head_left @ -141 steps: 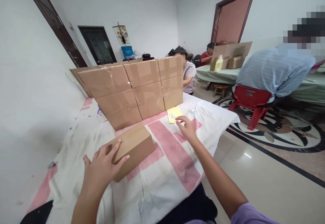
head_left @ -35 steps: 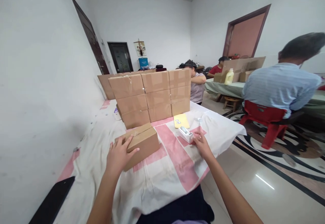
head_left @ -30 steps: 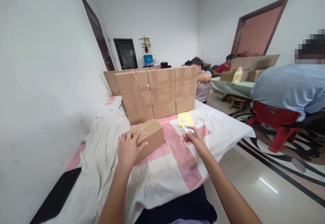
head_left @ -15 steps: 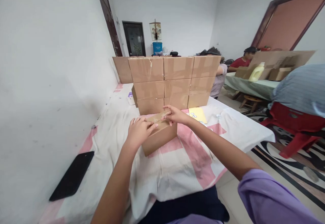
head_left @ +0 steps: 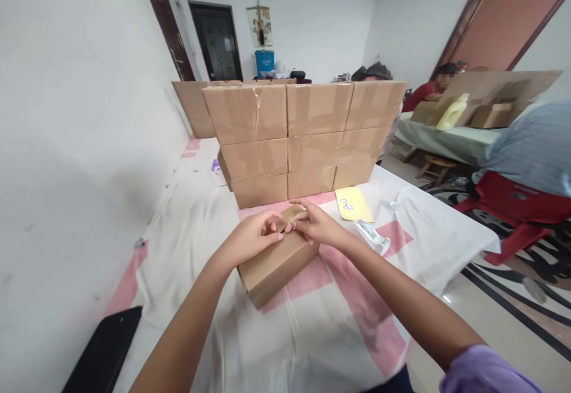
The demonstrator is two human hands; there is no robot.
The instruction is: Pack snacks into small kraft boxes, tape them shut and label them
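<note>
A small brown cardboard box lies at an angle on the cloth-covered table in front of me. Both my hands meet over its top, at a gap along the flap seam. My left hand comes in from the left, thumb and bent fingers gripping at the flap edge. From the right, my right hand has its fingers pinched together at the same gap, on the box's flap. The fingers partly cover the seam, so how the flaps sit beneath them is hidden.
Behind the box stands a wall of taped cardboard boxes. To the right lie a yellow sheet and a white tape dispenser. A black flat device rests at the lower left, near the wall. Other people sit beyond.
My view has moved closer and tilted down. My hands have come nearer each other over the box top, and a dark gap now shows at the seam.
</note>
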